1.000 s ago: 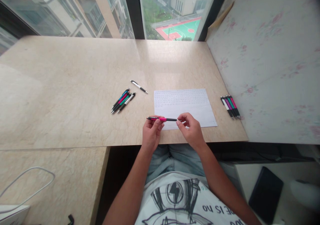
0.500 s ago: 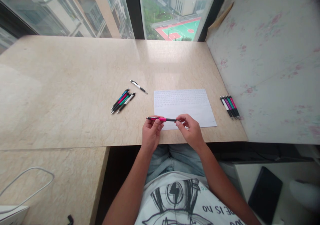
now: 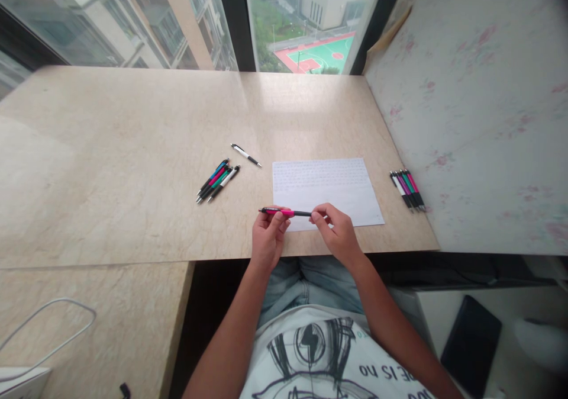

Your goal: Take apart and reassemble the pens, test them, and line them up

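Note:
A pink and black pen [image 3: 287, 212] lies level between my two hands, above the near edge of a sheet of paper [image 3: 323, 186] with lines of writing on its upper part. My left hand [image 3: 268, 236] pinches the pink barrel between thumb and fingers. At the pen's black tip end, my right hand [image 3: 335, 227] has its thumb and forefinger closed, and the tip is hidden by the fingers. Left of the paper is a loose pile of several coloured pens [image 3: 217, 181]. A single white and black pen [image 3: 246, 155] lies just beyond that pile.
Several pens in a neat row [image 3: 407, 190] lie at the right, close to the flowered wall [image 3: 479, 138]. The table [image 3: 133, 150] ends at a window at the back. A white cable [image 3: 66, 299] rests on the lower surface at the left.
Both hands keep their hold on the pink pen. The right fingertips have shifted slightly left along its tip end; the view has moved a little.

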The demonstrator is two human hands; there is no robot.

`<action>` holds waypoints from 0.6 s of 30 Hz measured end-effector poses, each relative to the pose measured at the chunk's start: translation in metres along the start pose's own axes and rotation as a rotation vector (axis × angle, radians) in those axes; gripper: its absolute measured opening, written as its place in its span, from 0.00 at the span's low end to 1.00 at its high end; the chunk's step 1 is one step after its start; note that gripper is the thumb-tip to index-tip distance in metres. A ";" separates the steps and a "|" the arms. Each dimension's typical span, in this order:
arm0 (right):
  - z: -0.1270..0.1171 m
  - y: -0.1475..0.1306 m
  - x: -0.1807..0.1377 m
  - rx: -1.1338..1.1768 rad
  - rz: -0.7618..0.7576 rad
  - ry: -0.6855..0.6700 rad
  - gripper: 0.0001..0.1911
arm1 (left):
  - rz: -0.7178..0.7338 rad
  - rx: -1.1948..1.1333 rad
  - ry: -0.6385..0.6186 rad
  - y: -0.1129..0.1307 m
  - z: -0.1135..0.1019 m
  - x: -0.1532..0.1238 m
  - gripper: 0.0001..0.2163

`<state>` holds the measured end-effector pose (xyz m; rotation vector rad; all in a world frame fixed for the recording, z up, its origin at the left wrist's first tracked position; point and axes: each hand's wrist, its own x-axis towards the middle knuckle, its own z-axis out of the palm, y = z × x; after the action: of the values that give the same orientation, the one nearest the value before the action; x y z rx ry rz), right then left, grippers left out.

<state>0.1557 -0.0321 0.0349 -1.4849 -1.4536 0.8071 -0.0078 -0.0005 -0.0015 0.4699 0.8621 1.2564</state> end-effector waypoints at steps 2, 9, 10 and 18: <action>-0.001 -0.001 0.001 -0.038 -0.020 -0.002 0.13 | 0.002 0.008 0.000 0.000 0.001 -0.001 0.11; -0.003 0.001 0.003 -0.106 -0.018 -0.007 0.16 | 0.015 0.035 -0.010 0.000 0.001 -0.001 0.11; -0.003 0.002 0.003 -0.109 -0.010 -0.014 0.16 | 0.019 0.041 -0.008 -0.001 0.001 -0.002 0.11; 0.010 -0.009 0.003 -0.409 -0.236 0.113 0.16 | 0.142 0.258 -0.024 -0.008 0.006 -0.004 0.11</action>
<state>0.1436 -0.0288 0.0391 -1.5842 -1.7368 0.2864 0.0014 -0.0054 -0.0025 0.7620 0.9897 1.2716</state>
